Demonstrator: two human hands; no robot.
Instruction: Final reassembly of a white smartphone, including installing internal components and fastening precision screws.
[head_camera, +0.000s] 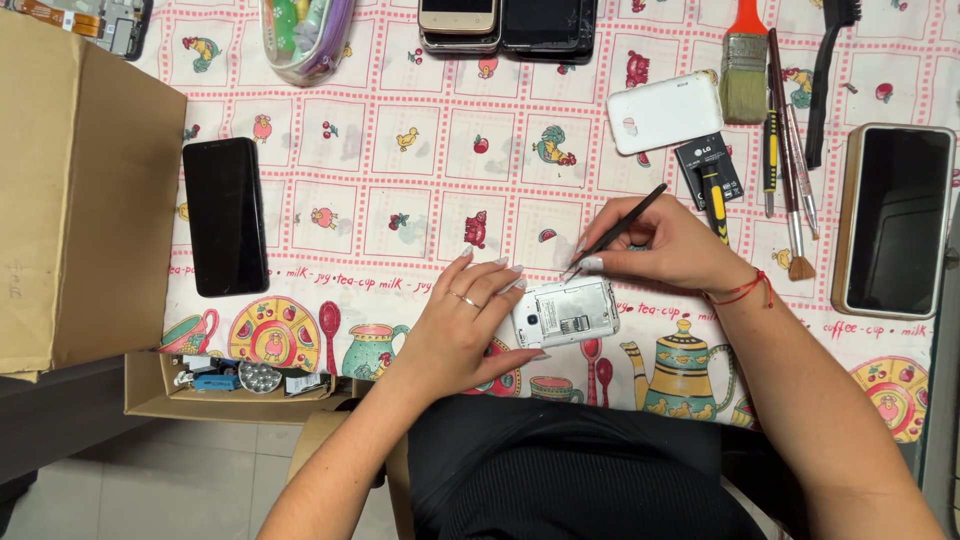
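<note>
On the patterned surface (420, 150), a cardboard box (80, 190) crowds the left edge; open cloth lies mid-table. The left hand (465, 325) clasps the opened white phone (568, 312) near the front edge; the right hand (675, 245) pinches tweezers (615, 232) over it.

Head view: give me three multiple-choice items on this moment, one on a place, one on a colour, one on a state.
1. Where does the black phone lie?
A. Beside the cardboard box
B. On the paintbrush
C. Under the left hand

2. What colour is the paintbrush handle?
A. Blue
B. Orange
C. White

3. In what state is the small white phone?
A. Back cover off, insides showing
B. Closed, screen lit
C. Wrapped in paper

Answers: 1 A, it lies flat on the tablecloth just beside the box. 2 B, the handle above the bristles is orange. 3 A, the left hand steadies it while the right hand points tweezers into its open back; a white cover lies apart.
</note>
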